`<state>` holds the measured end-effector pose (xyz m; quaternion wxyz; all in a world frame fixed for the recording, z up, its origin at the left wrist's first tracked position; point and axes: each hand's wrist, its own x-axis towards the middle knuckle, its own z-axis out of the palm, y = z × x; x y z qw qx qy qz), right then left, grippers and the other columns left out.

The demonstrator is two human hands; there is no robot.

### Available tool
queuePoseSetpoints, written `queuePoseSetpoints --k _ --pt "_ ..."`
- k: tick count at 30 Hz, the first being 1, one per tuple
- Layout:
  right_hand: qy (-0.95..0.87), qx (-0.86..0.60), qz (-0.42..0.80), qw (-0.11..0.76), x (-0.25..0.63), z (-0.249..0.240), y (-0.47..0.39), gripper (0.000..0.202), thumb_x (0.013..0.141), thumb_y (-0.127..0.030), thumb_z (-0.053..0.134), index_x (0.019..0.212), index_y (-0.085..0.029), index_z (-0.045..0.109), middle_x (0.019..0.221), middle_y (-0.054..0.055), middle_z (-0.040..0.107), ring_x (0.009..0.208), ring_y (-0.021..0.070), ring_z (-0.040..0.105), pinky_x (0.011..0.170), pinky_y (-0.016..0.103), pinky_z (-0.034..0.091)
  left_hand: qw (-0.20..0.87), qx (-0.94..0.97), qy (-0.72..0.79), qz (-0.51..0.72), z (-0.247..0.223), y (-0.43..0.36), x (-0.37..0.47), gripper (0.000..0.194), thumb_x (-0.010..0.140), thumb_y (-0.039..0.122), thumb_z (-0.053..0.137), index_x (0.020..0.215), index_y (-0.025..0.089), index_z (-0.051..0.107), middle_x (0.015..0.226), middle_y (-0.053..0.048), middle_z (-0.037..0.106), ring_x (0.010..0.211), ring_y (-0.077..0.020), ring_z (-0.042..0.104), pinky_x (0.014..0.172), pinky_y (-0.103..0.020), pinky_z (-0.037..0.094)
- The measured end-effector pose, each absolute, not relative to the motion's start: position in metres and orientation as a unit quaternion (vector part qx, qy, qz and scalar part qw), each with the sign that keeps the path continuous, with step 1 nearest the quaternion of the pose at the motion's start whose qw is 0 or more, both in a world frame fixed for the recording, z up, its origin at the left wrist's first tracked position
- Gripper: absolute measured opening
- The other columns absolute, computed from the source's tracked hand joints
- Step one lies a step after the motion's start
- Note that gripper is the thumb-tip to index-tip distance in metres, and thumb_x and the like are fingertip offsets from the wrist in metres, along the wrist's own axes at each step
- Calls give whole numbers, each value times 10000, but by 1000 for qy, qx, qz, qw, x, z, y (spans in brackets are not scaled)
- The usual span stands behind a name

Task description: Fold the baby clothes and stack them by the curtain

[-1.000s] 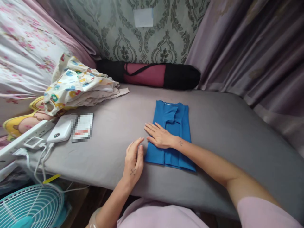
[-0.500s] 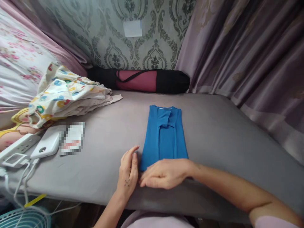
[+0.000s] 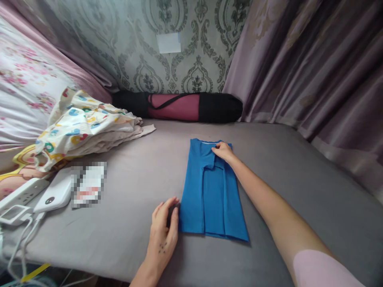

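The blue garment [image 3: 214, 195], a smooth cloth folded into a long flat panel, is lying on the soft grey sheet [image 3: 128, 227]. The right hand [image 3: 224, 152] is touching its collar end with bent fingers; whether they are pinching the cloth, I cannot tell. The left hand [image 3: 164, 225] is resting just beside the near left corner, fingers curving, thumb standing slightly apart. Behind, a tube-shaped black and maroon bag [image 3: 175, 107] is lying.
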<state>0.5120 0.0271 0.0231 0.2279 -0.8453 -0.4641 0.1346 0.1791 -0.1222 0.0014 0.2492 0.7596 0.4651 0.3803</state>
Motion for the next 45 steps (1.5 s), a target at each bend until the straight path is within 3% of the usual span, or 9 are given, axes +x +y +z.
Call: queuePoseSetpoints --k 3,7,11,15,20,23,28,32,45 --pt "-419 -832 167 324 504 20 30 170 735 -266 610 881 -187 648 793 22 692 685 156 657 612 230 487 246 765 463 374 2 -122 180 280 949 267 485 1224 240 531 1109 -46 700 1067 -196 638 1019 -454 467" --pt "-360 -830 185 384 503 15 30 403 739 -249 613 1126 -162 544 821 27 673 586 134 624 534 228 488 243 766 466 370 3 -123 180 292 947 269 486 1234 238 524 1111 -50 695 1077 -198 631 1012 -447 472" --pt "-403 -868 101 273 506 19 17 451 799 -261 593 1221 -133 498 961 128 680 873 247 661 734 340 522 238 767 465 372 2 -123 180 294 948 263 483 1238 238 519 1105 -55 697 1069 -200 636 1017 -449 467" --pt "-512 -838 -31 186 493 29 5 372 922 -204 376 1245 -103 528 1226 223 595 1122 317 580 928 448 444 224 778 451 376 1 -122 180 285 945 254 486 1226 231 524 1096 -67 699 1047 -204 648 1025 -458 456" --pt "-709 -697 -13 110 476 17 11 569 978 -373 256 1455 -82 358 1545 148 313 1443 267 216 1174 450 143 202 788 453 364 1 -122 179 269 941 263 490 1204 230 536 1084 -75 703 1063 -222 639 1014 -482 461" --pt "-711 -697 73 56 476 6 18 683 973 -475 182 1507 -54 245 1587 137 190 1470 255 111 1188 447 85 197 795 445 362 0 -122 178 274 937 253 493 1208 235 533 1072 -73 707 1048 -222 647 1027 -494 448" --pt "-711 -688 128 67 482 12 15 716 964 -517 150 1524 -74 209 1594 122 153 1473 238 81 1191 439 83 182 809 422 366 0 -121 178 277 927 209 498 1195 255 550 1105 -63 695 1038 -214 649 1022 -478 449" --pt "-714 -689 63 111 489 16 -1 664 978 -478 150 1524 -108 226 1596 101 158 1475 216 68 1193 450 56 159 827 398 364 1 -122 178 293 904 181 522 1183 257 572 1178 -66 669 1123 -231 613 1020 -469 439" --pt "-774 -627 51 68 461 13 -33 564 1002 -411 199 1504 -177 306 1590 85 194 1470 228 120 1185 487 77 122 920 271 255 8 -125 181 295 910 127 488 1157 228 614 1259 -74 645 1258 -235 528 1096 -504 333"
